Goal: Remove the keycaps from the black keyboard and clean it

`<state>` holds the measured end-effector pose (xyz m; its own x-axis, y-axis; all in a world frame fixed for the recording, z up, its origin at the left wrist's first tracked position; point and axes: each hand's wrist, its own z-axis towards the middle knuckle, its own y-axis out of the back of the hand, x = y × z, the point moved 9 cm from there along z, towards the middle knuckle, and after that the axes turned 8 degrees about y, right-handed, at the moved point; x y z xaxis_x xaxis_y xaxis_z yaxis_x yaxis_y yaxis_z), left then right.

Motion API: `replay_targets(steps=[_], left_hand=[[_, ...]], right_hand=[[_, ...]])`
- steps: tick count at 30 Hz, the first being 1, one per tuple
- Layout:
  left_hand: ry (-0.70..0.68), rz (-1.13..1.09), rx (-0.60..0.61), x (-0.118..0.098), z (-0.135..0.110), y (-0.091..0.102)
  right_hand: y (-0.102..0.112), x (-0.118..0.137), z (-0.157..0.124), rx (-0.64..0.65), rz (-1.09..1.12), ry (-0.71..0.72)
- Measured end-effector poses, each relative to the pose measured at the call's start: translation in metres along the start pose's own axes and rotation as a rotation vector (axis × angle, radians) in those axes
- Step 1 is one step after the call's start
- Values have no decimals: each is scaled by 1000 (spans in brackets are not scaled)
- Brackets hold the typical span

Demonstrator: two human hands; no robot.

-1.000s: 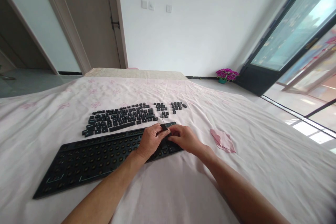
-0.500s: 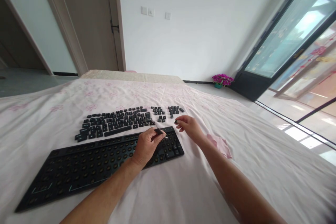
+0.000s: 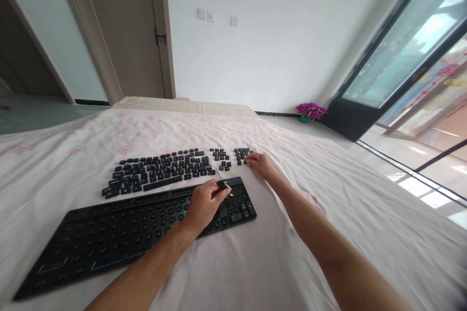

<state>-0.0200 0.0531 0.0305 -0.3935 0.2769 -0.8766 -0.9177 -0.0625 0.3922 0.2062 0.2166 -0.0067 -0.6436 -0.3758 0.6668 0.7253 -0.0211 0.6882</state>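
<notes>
My left hand [image 3: 203, 208] is closed around the dark handle of a wire keycap puller [image 3: 222, 184], its thin wire loops pointing away from me. It hovers over the right part of a black keyboard [image 3: 124, 235], where most key positions are bare and some caps remain at the number pad. My right hand [image 3: 261, 164] pinches a small black keycap [image 3: 245, 161] at the near edge of the small right group of loose keycaps [image 3: 241, 151]. Its fingertips partly hide that cap. Beyond the keyboard lie many more loose keycaps [image 3: 162, 167] in rows, with a long spacebar [image 3: 162, 183] nearest me.
All of this rests on a pale pink flowered sheet [image 3: 270, 262]. A pink cloth [image 3: 311, 199] lies partly behind my right forearm. Past the bed stand a white wall, a door [image 3: 124, 29], a pot of magenta flowers [image 3: 310, 112] and a glass door on the right.
My right hand has moved away from me with the keycap, from beside the keyboard to the right group of loose caps. The left hand stays nearly in place with the puller.
</notes>
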Motion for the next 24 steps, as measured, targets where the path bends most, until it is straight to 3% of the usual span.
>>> replay_targets(steps=[9, 18, 21, 24], left_hand=[[7, 70, 4, 0, 0, -1], [-26, 48, -15, 0, 0, 0], [-68, 100, -33, -5, -2, 1], [-106, 241, -60, -12, -6, 1]], right_hand=[[-5, 3, 9, 57, 2, 59], [3, -1, 5, -79, 108, 7], [15, 19, -6, -154, 159, -4], [17, 65, -27, -105, 312, 77]])
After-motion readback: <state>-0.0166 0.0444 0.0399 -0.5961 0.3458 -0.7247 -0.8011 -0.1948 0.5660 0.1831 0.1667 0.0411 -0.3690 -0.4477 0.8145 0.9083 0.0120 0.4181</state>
